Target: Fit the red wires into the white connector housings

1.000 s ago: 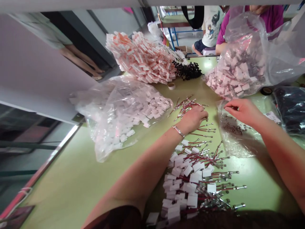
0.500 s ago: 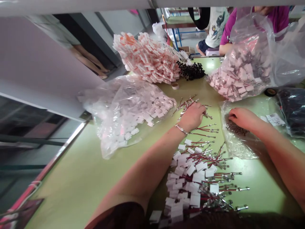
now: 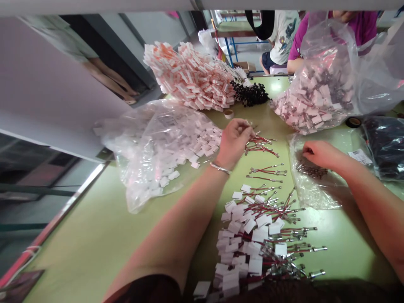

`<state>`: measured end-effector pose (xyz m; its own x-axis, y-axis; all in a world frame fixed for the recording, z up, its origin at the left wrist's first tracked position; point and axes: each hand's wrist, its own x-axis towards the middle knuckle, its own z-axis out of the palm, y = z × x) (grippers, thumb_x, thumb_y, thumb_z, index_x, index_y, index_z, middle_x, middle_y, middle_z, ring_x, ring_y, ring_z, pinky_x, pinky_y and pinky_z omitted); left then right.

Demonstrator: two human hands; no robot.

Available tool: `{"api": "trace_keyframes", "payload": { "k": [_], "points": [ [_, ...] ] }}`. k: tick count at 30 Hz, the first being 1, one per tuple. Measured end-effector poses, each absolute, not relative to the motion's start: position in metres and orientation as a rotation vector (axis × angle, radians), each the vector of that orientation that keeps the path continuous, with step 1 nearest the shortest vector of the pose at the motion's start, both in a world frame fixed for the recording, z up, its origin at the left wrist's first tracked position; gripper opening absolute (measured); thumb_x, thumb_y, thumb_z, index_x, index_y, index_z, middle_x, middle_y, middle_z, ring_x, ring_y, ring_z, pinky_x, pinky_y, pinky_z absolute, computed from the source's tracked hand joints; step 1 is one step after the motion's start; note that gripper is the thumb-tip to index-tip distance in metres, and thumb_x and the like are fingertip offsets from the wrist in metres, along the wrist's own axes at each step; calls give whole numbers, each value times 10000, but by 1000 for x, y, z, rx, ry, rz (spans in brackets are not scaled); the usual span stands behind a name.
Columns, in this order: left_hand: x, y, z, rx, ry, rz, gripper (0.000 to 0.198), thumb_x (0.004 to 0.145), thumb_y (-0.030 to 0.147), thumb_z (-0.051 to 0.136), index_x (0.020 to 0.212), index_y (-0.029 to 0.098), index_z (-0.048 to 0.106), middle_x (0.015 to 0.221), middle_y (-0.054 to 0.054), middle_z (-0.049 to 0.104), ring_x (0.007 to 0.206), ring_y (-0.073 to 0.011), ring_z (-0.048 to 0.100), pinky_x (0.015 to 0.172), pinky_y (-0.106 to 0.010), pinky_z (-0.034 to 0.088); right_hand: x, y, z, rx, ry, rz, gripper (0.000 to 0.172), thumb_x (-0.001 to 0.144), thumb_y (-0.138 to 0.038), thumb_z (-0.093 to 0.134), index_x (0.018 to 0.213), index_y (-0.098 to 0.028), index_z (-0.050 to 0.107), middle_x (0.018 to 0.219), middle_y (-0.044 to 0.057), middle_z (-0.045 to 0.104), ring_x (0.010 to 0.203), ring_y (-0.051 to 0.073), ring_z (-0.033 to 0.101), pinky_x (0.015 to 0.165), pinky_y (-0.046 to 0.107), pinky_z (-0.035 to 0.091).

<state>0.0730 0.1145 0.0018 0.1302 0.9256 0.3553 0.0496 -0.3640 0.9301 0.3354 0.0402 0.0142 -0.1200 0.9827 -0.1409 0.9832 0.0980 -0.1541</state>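
Observation:
My left hand is pinched closed beside a loose bunch of short red wires with metal terminals; what lies between its fingertips I cannot make out. On the right, my right hand rests with curled fingers above a heap of small brownish metal pieces on a clear plastic bag. Whatever its fingers hold is hidden. A few separate red wires lie between my forearms. Closer to me spreads a pile of red wires ending in white square tabs.
Left of my left hand lies a clear bag of white pieces. Behind are a stack of pinkish-white pieces, black-tipped parts, a tape roll and another full bag. A person in purple sits across the table.
My left hand has moved left off the bunch of wires, uncovering more of it, and its fingers now pinch together. My right hand has stayed over the brownish heap.

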Motion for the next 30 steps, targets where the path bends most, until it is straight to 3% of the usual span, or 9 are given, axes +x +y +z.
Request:
{"api": "trace_keyframes", "payload": {
  "k": [4, 10, 14, 21, 30],
  "points": [
    [71, 96, 12, 1588, 1047, 1136, 56, 820, 236, 572, 840, 184, 562, 588, 45, 519, 528, -88, 497, 513, -211, 394, 332, 37, 20, 2239, 2527, -433, 118, 802, -216, 504, 814, -176, 614, 719, 36, 642, 635, 160, 534, 598, 276, 375],
    [92, 60, 13, 1515, 927, 745, 124, 783, 282, 613, 762, 161, 603, 597, 32, 537, 531, -76, 467, 516, -215, 355, 292, 17, 20, 2401, 2816, -1260, 162, 784, -338, 578, 803, -196, 654, 697, -6, 622, 593, 121, 510, 570, 265, 400],
    [97, 54, 15, 1433, 932, 634, 119, 776, 276, 613, 756, 160, 594, 602, 35, 545, 529, -72, 471, 515, -208, 351, 274, 9, 18, 2550, 2720, -1490, 178, 780, -345, 590, 832, -189, 659, 625, -29, 570, 474, 88, 440, 474, 247, 364],
    [96, 52, 17, 1389, 908, 593, 115, 776, 270, 613, 785, 156, 615, 639, 17, 564, 551, -75, 500, 537, -215, 396, 274, 11, 10, 2492, 2856, -1235, 152, 789, -326, 589, 778, -189, 653, 646, -10, 586, 570, 116, 500, 531, 259, 393],
    [94, 54, 11, 1637, 946, 666, 243, 815, 346, 583, 646, 171, 582, 560, 29, 516, 508, -84, 455, 500, -219, 370, 271, 9, 15, 2377, 2944, -992, 152, 825, -316, 550, 773, -203, 636, 721, 10, 623, 673, 145, 537, 657, 296, 418]
  ]
}}
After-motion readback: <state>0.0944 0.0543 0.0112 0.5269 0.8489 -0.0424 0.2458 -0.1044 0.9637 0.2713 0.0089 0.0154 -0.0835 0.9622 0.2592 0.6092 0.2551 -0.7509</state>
